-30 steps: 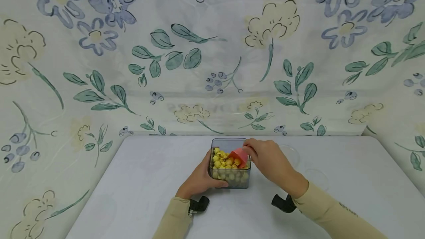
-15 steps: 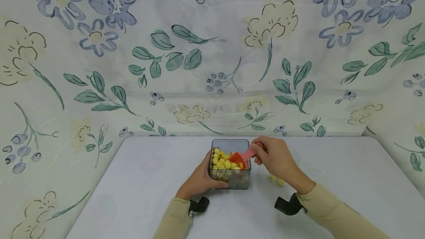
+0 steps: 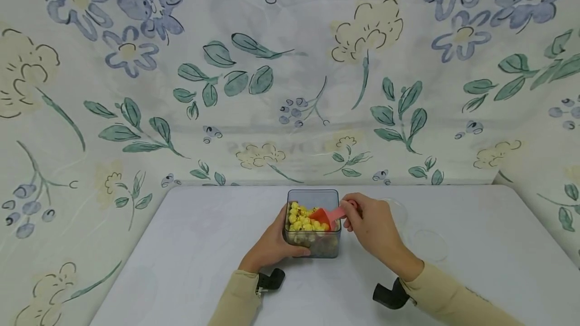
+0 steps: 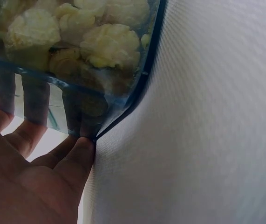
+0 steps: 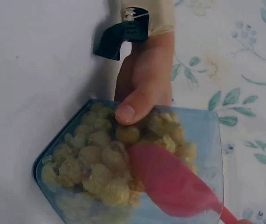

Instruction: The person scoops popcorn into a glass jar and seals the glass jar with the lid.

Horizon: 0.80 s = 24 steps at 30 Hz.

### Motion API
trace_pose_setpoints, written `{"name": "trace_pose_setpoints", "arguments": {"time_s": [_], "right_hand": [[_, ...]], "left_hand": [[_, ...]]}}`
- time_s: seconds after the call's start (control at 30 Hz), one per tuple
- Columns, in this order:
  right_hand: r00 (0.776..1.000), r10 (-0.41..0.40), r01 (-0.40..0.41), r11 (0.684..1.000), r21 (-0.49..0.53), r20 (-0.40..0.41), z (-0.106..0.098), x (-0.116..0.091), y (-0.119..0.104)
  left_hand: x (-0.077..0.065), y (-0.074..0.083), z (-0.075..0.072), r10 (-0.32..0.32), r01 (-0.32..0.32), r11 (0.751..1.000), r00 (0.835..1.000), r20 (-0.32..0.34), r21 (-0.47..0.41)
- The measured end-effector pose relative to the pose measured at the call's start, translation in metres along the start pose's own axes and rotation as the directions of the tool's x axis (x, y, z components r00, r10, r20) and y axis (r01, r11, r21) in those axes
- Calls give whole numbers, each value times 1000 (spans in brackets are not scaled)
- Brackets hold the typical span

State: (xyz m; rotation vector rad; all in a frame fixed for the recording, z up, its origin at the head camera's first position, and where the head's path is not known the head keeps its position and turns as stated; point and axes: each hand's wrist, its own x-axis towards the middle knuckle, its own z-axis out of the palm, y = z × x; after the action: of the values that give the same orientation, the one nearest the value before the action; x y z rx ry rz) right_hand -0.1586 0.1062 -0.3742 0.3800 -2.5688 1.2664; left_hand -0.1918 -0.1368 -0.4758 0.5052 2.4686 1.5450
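A see-through grey-blue square container [image 3: 313,248] full of yellow popcorn [image 3: 300,219] stands on the table in the head view. My left hand [image 3: 272,245] holds it from the left, thumb across the front and fingers along the side. The left wrist view shows those fingers [image 4: 28,140] through the clear wall. My right hand [image 3: 373,225] pinches the handle of a red scoop [image 3: 322,217] at the container's right rim. In the right wrist view the scoop's bowl [image 5: 170,179] lies inside among the popcorn; only a bit of that hand shows at the bottom edge.
Faint clear round outlines [image 3: 430,245] of something transparent show on the white table [image 3: 204,230], right of and behind my right wrist. A flower-patterned cloth [image 3: 290,89] rises behind the table's far edge. Each wrist carries a black camera mount [image 3: 390,296].
My right hand has shifted right, then slightly down, and the scoop now lies flatter, with its handle showing. Popcorn pieces visible by the right wrist half a second ago are hidden now. The left hand stays put.
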Motion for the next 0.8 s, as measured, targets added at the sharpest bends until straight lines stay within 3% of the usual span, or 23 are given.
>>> {"name": "trace_pose_setpoints", "arguments": {"time_s": [0.1,0.23,0.43,0.67,0.8], "right_hand": [[999,-29,29,1000,9,-36,5,-3,-2],[998,-2,5,999,51,-65,9,-4,-1],[999,-2,6,996,86,-48,8,-4,3],[985,172,-173,972,156,20,0,-1,7],[978,203,-207,960,189,41,0,0,9]], "left_hand": [[0,1,0,1,-1,1000,1000,0,3],[0,1,0,-3,3,1000,1000,2,-4],[-1,1,1,-7,7,1000,1000,8,0],[0,2,0,-5,5,1000,1000,8,17],[0,1,0,-3,3,1000,1000,11,9]]}}
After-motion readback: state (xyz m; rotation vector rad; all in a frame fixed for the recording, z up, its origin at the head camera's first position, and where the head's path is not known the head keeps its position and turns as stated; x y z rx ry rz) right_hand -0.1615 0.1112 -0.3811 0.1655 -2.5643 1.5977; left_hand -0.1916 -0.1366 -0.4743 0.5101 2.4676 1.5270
